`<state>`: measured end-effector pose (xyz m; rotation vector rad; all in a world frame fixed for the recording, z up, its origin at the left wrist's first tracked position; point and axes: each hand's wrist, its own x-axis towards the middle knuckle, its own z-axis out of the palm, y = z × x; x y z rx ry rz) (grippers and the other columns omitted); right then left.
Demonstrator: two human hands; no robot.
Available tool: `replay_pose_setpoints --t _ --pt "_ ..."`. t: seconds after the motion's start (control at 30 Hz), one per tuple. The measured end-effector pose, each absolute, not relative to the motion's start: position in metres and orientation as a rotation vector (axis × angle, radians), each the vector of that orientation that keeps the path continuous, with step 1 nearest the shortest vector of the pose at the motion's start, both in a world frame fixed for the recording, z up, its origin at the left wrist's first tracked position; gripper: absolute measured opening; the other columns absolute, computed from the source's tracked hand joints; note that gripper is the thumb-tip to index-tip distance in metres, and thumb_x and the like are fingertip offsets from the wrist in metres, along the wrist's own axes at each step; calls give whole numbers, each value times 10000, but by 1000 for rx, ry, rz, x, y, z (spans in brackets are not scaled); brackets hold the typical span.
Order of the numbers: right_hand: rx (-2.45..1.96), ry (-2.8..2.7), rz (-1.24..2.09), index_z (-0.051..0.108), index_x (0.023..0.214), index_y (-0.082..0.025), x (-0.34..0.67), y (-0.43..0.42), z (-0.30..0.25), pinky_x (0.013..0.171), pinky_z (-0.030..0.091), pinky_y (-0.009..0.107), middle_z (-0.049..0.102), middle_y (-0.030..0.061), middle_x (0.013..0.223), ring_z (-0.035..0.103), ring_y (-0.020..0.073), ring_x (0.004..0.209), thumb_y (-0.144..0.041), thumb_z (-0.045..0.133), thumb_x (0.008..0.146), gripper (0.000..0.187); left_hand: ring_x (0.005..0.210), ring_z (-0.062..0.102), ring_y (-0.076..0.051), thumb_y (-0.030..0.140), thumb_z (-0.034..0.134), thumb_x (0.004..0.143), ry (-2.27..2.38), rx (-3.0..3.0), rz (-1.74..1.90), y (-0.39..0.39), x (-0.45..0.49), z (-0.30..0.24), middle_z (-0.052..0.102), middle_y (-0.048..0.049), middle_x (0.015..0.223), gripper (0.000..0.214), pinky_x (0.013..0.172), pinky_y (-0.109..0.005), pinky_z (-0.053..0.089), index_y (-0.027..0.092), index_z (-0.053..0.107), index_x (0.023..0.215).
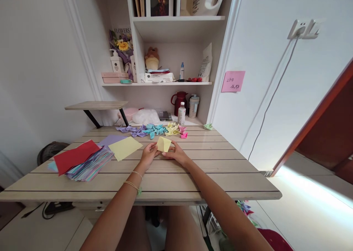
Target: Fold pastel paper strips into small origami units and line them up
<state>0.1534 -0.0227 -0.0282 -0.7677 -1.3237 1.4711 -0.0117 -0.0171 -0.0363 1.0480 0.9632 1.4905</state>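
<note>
A small folded piece of yellow paper (pixel 164 144) is held between my two hands just above the table. My left hand (pixel 149 153) pinches its left edge, a bracelet on the wrist behind it. From the right, my right hand (pixel 176 153) grips the paper's other edge with closed fingers. To the left lies a flat yellow sheet (pixel 125 148), beside a thick stack of coloured paper (pixel 91 165) topped by a red sheet (pixel 76 156). Beyond my hands sit folded paper pieces in purple (pixel 137 131), blue (pixel 153 129), yellow (pixel 172 128) and pink (pixel 184 135).
The slatted wooden table (pixel 220 181) meets a white shelf unit at the back. A clear bottle (pixel 181 114), a dark red jug (pixel 180 103) and a tumbler (pixel 193 106) stand there. A small raised stand (pixel 96 105) is at the back left. One green folded piece (pixel 208 126) lies back right.
</note>
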Motion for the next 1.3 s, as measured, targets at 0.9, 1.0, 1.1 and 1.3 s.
replay_pose_setpoints --t 0.9,1.0,1.1,1.3 --pt "-839 -1390 1169 664 792 -138 157 -16 -27 500 443 238 677 50 680 595 158 583 -413 723 551 370 575 579 -131 242 762 538 1020 1445 1085 -26 -5 -35 687 -59 725 300 515 -210 433 102 664 784" --pt "-857 -1383 1164 663 762 -137 157 -16 -27 485 436 238 677 56 669 597 164 575 -423 730 537 371 551 564 -123 252 762 539 1021 1444 1075 -27 -5 -35 673 -51 671 284 507 -210 429 97 664 755" --pt "-870 -1375 1169 657 737 -135 158 -16 -27 477 427 236 673 54 651 590 160 559 -422 736 531 362 539 556 -120 254 759 544 1027 1451 1061 -27 -5 -34 657 -38 627 261 505 -211 429 100 661 730" --pt "-884 -1352 1175 635 680 -140 158 -17 -27 475 414 239 668 44 629 583 155 537 -423 742 521 342 536 559 -123 246 760 545 1019 1452 1051 -28 -4 -33 656 -35 614 268 504 -211 430 103 661 750"
